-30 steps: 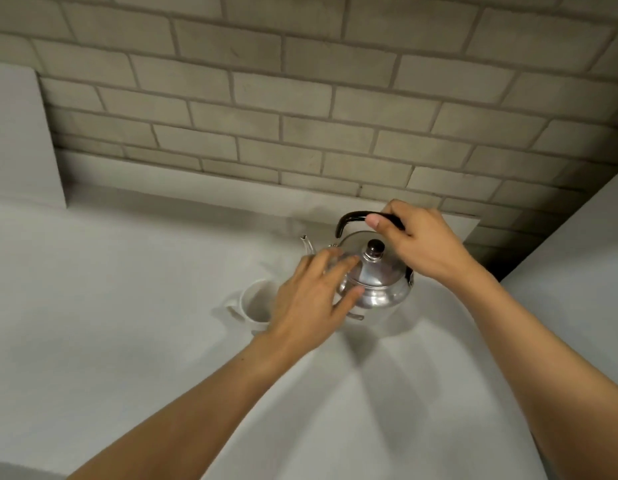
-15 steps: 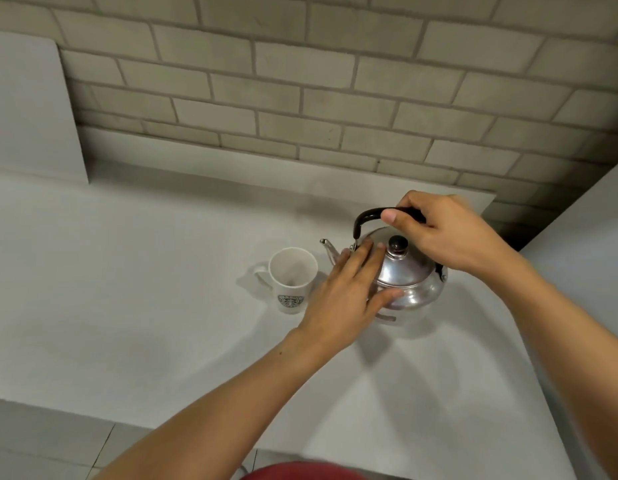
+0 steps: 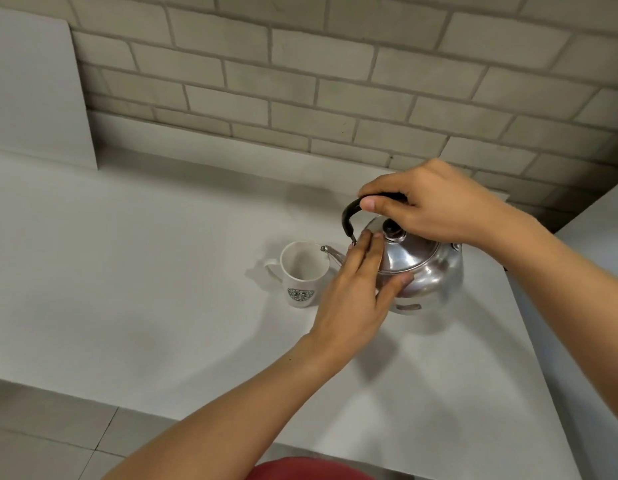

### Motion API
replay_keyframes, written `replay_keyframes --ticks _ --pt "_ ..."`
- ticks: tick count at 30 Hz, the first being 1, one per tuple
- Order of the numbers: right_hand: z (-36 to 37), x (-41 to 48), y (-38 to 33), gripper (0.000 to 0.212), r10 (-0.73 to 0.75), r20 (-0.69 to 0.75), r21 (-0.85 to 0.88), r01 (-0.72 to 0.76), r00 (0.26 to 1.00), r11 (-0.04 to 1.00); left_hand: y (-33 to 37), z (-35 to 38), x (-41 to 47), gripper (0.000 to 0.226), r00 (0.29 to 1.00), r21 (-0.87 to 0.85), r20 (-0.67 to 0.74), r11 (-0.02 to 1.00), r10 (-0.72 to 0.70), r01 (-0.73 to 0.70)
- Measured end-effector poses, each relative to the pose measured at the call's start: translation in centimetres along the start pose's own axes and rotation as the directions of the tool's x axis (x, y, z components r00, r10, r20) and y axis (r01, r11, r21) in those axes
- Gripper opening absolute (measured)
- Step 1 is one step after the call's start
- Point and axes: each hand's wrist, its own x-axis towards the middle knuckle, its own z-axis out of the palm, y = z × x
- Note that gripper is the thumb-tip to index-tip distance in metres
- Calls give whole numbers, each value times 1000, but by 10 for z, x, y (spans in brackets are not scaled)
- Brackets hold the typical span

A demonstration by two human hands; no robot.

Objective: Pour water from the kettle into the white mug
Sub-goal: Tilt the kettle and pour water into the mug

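A shiny steel kettle [image 3: 427, 268] with a black handle and a black lid knob stands on the white counter [image 3: 144, 271]. Its thin spout points left, with the tip over the rim of the white mug [image 3: 302, 271]. The mug stands upright just left of the kettle, bears a green round logo, and its handle faces left. My right hand [image 3: 435, 206] is closed around the kettle's black handle from above. My left hand [image 3: 356, 292] lies flat against the kettle's left side and lid edge, fingers together, thumb under the body.
A grey brick wall [image 3: 300, 81] runs behind the counter. A white panel [image 3: 34, 91] leans against it at the far left. A raised white surface [image 3: 598, 244] borders the counter on the right. Floor tiles [image 3: 41, 427] show below the counter's front edge.
The view has shifted, so the mug, hidden behind my left hand one second ago, shows fully. The kettle's spout now reaches over the mug's rim. Both hands kept their places on the kettle.
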Motion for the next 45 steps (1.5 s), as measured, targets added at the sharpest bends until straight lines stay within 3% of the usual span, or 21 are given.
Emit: replay_keyframes --ticks 16,45 --pt "-11 27 -17 31 -61 164 -97 77 985 992 3 9 6 69 999 -135 -43 991 -24 18" --pt "-30 35 -31 28 -50 236 -231 106 970 967 16 18 9 69 991 -361 -114 932 -64 19"
